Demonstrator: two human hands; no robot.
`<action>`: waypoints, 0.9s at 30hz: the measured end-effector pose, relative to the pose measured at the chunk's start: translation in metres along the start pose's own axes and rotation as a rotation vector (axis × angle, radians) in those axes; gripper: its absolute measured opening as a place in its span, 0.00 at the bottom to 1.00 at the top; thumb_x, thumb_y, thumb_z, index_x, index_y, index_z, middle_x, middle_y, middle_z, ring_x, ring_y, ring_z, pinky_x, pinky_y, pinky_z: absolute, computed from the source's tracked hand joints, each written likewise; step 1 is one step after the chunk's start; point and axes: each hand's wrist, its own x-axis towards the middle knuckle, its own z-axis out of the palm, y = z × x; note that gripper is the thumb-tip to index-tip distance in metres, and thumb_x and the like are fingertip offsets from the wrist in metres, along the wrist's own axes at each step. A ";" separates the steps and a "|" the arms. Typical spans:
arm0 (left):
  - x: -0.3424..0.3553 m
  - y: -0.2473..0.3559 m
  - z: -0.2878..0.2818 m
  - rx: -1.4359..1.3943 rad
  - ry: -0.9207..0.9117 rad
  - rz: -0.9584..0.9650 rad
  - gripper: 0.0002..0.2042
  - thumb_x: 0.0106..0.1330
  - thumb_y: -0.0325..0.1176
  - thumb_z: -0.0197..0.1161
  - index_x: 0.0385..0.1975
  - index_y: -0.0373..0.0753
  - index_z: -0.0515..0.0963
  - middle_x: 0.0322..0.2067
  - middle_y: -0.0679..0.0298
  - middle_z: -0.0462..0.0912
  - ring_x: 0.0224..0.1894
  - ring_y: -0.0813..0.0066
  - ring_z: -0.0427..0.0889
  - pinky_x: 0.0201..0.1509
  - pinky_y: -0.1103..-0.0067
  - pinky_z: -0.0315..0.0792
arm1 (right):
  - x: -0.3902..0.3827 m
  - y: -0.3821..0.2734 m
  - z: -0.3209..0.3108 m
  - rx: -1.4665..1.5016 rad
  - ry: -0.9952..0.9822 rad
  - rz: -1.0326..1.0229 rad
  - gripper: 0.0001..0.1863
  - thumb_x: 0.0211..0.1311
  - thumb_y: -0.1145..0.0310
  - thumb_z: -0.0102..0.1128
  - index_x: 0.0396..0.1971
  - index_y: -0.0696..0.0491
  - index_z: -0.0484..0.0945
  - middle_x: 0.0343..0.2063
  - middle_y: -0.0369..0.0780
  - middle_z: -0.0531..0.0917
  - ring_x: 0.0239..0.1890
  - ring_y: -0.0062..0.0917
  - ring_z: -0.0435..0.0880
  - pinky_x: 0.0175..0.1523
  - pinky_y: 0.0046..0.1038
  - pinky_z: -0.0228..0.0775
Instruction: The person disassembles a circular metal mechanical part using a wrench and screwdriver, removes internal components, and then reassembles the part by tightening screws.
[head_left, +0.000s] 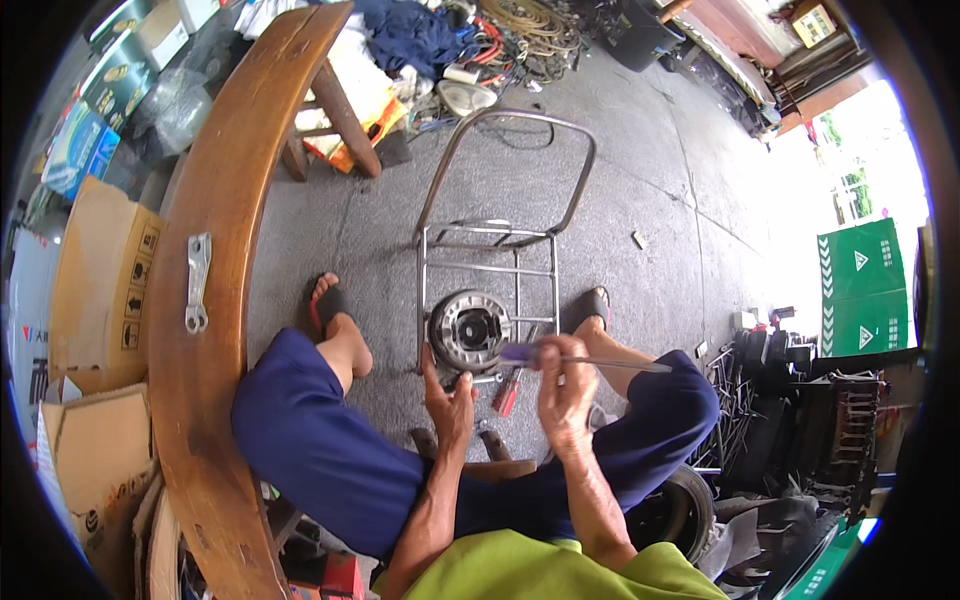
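The wheel hub [470, 328] lies face up on the lower part of the tubular metal frame [422, 280], straight in front of the seated person. The left hand [452, 405] sits at the hub's 6 to 7 o'clock, index finger and thumb spread apart against or just beside the rim; whether the other fingers grip underneath cannot be told. The right hand [566, 390] is curled closed round a screwdriver [628, 363], its blurred purple handle toward 9 o'clock and its shaft toward 3.

The step looks like working round the hub with hand tools. To do it well, the person should steady the rim firmly — fingertips clear of any strike or slip — and keep the shaft's free end away from the right knee. The red-handled tool [506, 396] at the hub's 5 o'clock is best kept from underfoot.
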 end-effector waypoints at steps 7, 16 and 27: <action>-0.003 -0.006 -0.009 0.031 0.037 0.065 0.40 0.59 0.15 0.56 0.72 0.48 0.53 0.52 0.61 0.76 0.27 0.82 0.75 0.25 0.85 0.74 | 0.012 -0.021 -0.008 -0.023 0.145 -0.124 0.07 0.69 0.72 0.54 0.41 0.60 0.76 0.36 0.47 0.80 0.34 0.33 0.81 0.40 0.32 0.74; -0.005 -0.004 -0.007 0.067 0.050 0.077 0.37 0.60 0.17 0.58 0.71 0.45 0.54 0.47 0.61 0.77 0.24 0.81 0.75 0.23 0.85 0.72 | 0.007 -0.012 -0.008 0.149 0.138 0.000 0.10 0.72 0.72 0.49 0.43 0.61 0.76 0.32 0.43 0.80 0.28 0.25 0.82 0.35 0.24 0.74; -0.005 -0.007 -0.011 0.030 0.021 0.077 0.36 0.60 0.18 0.59 0.69 0.41 0.55 0.44 0.59 0.77 0.24 0.80 0.74 0.23 0.84 0.73 | 0.034 -0.037 0.019 0.225 0.017 -0.046 0.11 0.73 0.71 0.51 0.45 0.62 0.77 0.32 0.44 0.84 0.31 0.23 0.86 0.33 0.22 0.76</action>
